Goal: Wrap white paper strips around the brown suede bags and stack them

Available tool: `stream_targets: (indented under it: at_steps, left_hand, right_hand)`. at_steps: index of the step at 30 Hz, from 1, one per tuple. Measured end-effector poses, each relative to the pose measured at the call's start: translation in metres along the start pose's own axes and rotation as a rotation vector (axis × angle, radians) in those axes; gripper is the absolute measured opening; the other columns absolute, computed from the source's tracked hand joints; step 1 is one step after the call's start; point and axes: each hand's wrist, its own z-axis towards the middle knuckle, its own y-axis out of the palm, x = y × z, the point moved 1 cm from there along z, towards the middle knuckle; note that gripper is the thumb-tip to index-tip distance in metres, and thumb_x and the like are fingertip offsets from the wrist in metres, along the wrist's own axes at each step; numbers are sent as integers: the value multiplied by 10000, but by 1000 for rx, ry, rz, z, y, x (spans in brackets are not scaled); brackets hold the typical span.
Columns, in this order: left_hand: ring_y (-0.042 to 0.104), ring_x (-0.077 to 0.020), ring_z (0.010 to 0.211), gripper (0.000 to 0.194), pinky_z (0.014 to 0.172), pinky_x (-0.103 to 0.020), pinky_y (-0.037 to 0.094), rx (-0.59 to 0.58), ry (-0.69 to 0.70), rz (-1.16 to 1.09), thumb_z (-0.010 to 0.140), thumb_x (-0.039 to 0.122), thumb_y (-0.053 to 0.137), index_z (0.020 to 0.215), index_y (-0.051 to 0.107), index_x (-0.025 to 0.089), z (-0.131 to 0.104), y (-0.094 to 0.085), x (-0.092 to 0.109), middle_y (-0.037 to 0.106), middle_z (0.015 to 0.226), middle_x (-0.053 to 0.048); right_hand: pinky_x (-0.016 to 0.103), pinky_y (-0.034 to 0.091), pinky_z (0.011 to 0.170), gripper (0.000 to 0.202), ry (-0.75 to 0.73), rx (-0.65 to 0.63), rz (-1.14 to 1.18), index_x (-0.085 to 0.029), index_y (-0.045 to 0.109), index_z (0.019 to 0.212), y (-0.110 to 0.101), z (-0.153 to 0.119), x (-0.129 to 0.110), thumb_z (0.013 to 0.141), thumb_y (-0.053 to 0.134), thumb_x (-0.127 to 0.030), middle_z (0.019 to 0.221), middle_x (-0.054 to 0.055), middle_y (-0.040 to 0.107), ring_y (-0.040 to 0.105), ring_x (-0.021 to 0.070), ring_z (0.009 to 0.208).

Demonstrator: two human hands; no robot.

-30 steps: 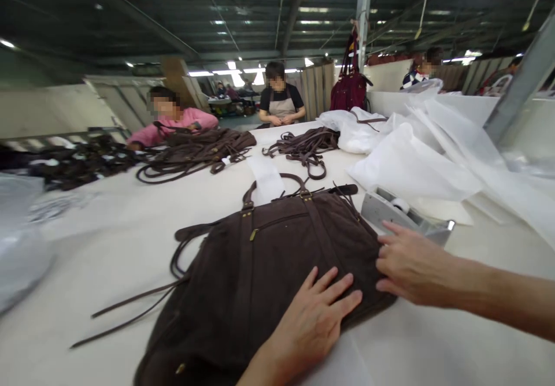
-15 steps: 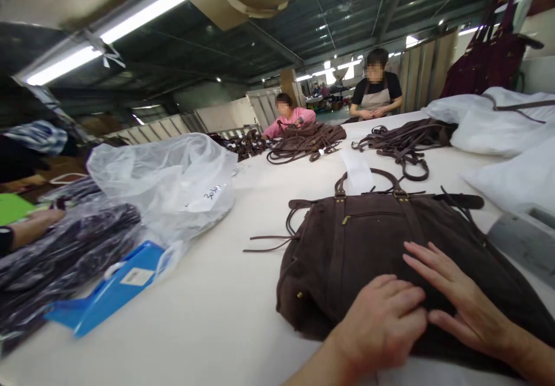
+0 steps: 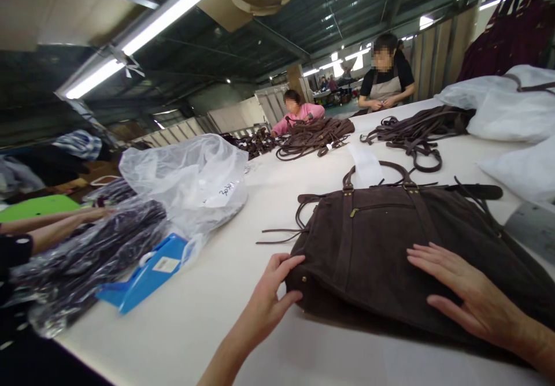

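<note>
A dark brown suede handbag (image 3: 377, 241) lies front side up on the white table, its two handles pointing away from me. A front zip with a brass pull (image 3: 354, 212) runs between its straps. My left hand (image 3: 271, 293) touches the bag's lower left corner, thumb and fingers apart around a small brass stud (image 3: 304, 279). Flat on the right half of the front panel rests my right hand (image 3: 468, 293), its fingers stretched out. Thin cords (image 3: 281, 236) trail from the bag's left side.
Piles of brown straps (image 3: 318, 134) lie beyond the bag. Left are a clear plastic bag (image 3: 186, 172), a blue tape dispenser (image 3: 151, 273) and plastic-wrapped dark goods (image 3: 108, 247). Another person's arms (image 3: 65, 227) reach in at left. Two people sit or stand across the table.
My left hand has moved from beside my right hand to the bag's left corner, its fingers opening out. My right hand stays on the panel. The view has shifted slightly left.
</note>
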Motion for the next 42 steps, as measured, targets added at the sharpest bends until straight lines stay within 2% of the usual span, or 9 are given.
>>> stream_targets:
  at_steps: [8,14,18,22,26,30,34,38,42]
  left_hand:
    - [523,-157,861,209,743,-282,490,205,33,96,731,34,452,837,529,196,6,34,-22,500,898,-14]
    - [506,-209,1113,363,930,-373,483,322,305,471,863,42,412,1069,614,263,-24,38,-49,562,1163,-58]
    - [391,-272,1279,401,1025,-464,429,259,358,661,859,84,489,1204,574,270,-42,34,-48,497,1361,-69]
    - [385,-263,1289,384,1029,-459,447,191,313,589,881,131,468,1242,561,225,-49,34,-40,482,1378,-93]
    - [461,-248,1232,271,1005,-440,476,72,176,564,913,198,469,1107,654,237,-36,17,-10,553,1289,-83]
    - [482,-335,1208,192,992,-548,442,52,70,718,862,247,576,727,694,177,3,3,56,615,1162,-112]
    - [435,-285,1270,160,1072,-495,365,161,226,628,891,268,541,887,672,176,48,20,101,565,1271,-103]
    - [270,-254,1392,439,1141,-527,224,4,351,526,915,374,519,1334,465,252,59,56,70,358,1494,-63]
    - [219,-275,1412,581,1114,-601,207,-140,261,505,931,437,467,1458,251,322,44,82,20,268,1540,-50]
  right_hand:
    - [434,404,1084,573,44,-45,28,-229,392,1426,0,-6,0,890,558,-346,1434,69,446,397,262,1334]
    - [417,421,1079,511,45,-31,17,-252,470,1377,2,-7,-1,883,580,-329,1440,48,441,410,255,1327]
    - [412,441,1063,465,39,-29,47,-263,529,1330,5,-8,-1,875,593,-333,1428,41,458,431,263,1311]
    - [412,455,1052,462,34,-12,55,-269,552,1312,8,-12,1,860,618,-340,1402,40,489,466,271,1282]
    - [408,484,1026,480,8,-11,27,-280,545,1321,13,-13,2,854,624,-360,1400,33,489,489,272,1262]
    - [419,487,1024,490,2,-2,-5,-282,532,1331,16,-13,2,857,619,-368,1400,31,489,493,270,1259]
    - [376,524,983,485,-11,27,7,-278,548,1317,13,-12,1,847,625,-375,1363,31,529,538,260,1213]
    - [359,545,952,494,-18,50,-7,-273,546,1319,10,-10,0,844,624,-381,1356,34,536,557,260,1192]
    - [370,546,953,529,-20,16,-19,-275,518,1346,11,-12,-1,840,627,-382,1371,33,521,546,265,1204]
